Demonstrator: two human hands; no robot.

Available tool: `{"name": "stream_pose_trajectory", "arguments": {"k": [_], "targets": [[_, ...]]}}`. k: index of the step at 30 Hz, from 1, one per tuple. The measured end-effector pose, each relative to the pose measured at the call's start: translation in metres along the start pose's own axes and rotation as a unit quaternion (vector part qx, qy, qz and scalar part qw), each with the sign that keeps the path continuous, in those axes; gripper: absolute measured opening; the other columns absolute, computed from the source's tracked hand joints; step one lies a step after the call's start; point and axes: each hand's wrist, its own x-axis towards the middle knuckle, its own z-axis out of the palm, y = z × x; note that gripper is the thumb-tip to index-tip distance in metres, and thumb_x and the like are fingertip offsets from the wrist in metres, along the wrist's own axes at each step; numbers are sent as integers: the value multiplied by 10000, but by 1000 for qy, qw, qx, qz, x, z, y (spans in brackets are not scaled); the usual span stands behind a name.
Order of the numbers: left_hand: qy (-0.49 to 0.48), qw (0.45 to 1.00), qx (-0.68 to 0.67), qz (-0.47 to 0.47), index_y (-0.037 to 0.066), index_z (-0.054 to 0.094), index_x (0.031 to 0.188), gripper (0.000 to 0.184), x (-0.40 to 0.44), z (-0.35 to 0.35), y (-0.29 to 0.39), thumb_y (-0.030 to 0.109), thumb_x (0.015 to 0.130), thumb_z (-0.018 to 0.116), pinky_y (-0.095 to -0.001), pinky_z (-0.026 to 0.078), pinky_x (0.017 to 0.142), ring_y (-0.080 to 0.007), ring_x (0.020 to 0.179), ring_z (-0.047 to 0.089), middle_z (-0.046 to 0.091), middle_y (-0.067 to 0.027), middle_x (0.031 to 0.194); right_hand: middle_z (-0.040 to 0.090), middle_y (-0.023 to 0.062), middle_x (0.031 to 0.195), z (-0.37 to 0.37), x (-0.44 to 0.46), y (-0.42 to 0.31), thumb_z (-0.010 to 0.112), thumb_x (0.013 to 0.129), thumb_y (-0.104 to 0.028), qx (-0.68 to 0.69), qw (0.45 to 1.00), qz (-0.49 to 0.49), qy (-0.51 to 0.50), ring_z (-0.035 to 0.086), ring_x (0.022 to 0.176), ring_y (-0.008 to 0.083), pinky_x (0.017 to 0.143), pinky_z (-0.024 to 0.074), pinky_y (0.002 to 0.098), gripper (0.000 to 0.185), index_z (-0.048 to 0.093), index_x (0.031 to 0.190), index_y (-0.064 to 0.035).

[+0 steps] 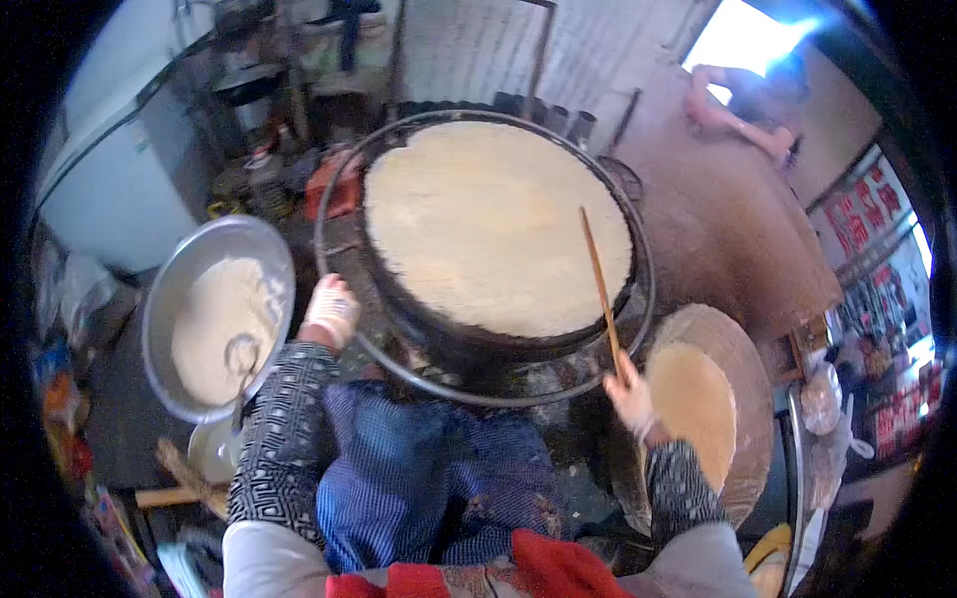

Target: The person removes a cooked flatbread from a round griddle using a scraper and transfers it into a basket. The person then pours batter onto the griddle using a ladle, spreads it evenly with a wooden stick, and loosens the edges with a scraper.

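A thin, pale round of batter [498, 224] covers most of a large dark griddle [469, 339], which has a metal ring [439, 391] around it. My right hand [630, 394] is closed around the lower end of a long wooden stick [598, 274]; the stick's upper part lies over the right side of the batter round. My left hand [333, 307], in a whitish glove, is at the left front of the ring with its fingers curled. Whether it grips the ring or anything else is too small to tell.
Left of me, a metal basin [159, 339] holds pale batter and a ladle [240, 374]. A large tub [753, 399] with tan liquid stands at the right. Behind it is a brown tabletop [728, 219], with a person's arms [733, 120] at its far end.
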Motion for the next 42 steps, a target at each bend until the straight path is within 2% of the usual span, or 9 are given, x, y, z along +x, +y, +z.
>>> {"name": "stream_pose_trajectory", "arguments": {"k": [4, 8, 23, 25, 27, 29, 33, 38, 42], "targets": [[-90, 990, -105, 1, 215, 767, 804, 133, -58, -146, 30, 232, 815, 637, -416, 407, 772, -214, 859, 659, 728, -16, 829, 664, 56, 860, 103, -96, -81, 578, 916, -92, 344, 920, 59, -177, 597, 662, 133, 571, 500, 295, 651, 312, 1510, -111], [105, 971, -211, -45, 156, 714, 765, 118, -107, -209, 210, 225, 805, 628, -375, 452, 669, -235, 778, 641, 666, -44, 747, 663, 80, 789, 77, -177, -187, 540, 936, -175, 402, 838, 118, -350, 535, 478, 150, 445, 442, 292, 662, 250, 1528, -113], [88, 831, -538, 108, 127, 685, 908, 164, -215, -167, 307, 256, 854, 599, -380, 464, 766, -261, 891, 632, 660, -76, 904, 651, 75, 778, 172, -227, -318, 521, 955, -384, 266, 686, 74, -673, 603, 611, 132, 573, 498, 225, 469, 551, 1219, 3], [85, 820, -557, 105, 123, 681, 927, 175, -220, -158, 299, 260, 861, 595, -380, 466, 779, -265, 907, 631, 660, -80, 925, 653, 68, 827, 258, -214, -325, 487, 989, -320, 284, 696, 15, -659, 611, 688, 110, 636, 510, 234, 358, 587, 1137, -10], [80, 812, -567, 112, 119, 677, 947, 186, -228, -147, 295, 264, 868, 591, -381, 468, 792, -268, 922, 630, 659, -84, 946, 665, 106, 994, 394, -195, -238, 504, 976, -204, 38, 664, -537, -519, 640, 860, 176, 763, 539, 337, 264, 598, 1134, -14], [66, 800, -585, 115, 115, 673, 966, 198, -237, -132, 290, 268, 874, 588, -381, 469, 805, -272, 937, 629, 658, -88, 967, 688, 79, 1008, 399, -245, -245, 534, 959, -263, 184, 547, -465, -671, 648, 902, 193, 813, 514, 320, 272, 635, 1087, -45], [35, 790, -604, 100, 107, 666, 1004, 223, -235, -115, 273, 277, 887, 580, -382, 473, 831, -279, 967, 627, 657, -97, 1008, 667, 52, 742, 337, -265, -288, 541, 937, -428, 196, 635, -223, -713, 617, 701, 148, 660, 474, 292, 442, 692, 825, -28], [10, 774, -627, 85, 97, 656, 1052, 255, -240, -108, 263, 287, 904, 571, -384, 477, 864, -288, 1004, 624, 655, -107, 1061, 662, 56, 732, 186, -206, -303, 321, 1047, -395, 346, 547, -293, -704, 601, 645, 154, 626, 477, 312, 574, 676, 809, -12], [-8, 764, -641, 80, 89, 648, 1090, 282, -239, -105, 265, 295, 917, 563, -385, 480, 890, -295, 1035, 621, 654, -115, 1102, 654, 108, 763, 43, -174, -288, 435, 994, -405, 322, 513, -328, -725, 623, 713, 243, 659, 483, 365, 491, 653, 794, -13]]}}
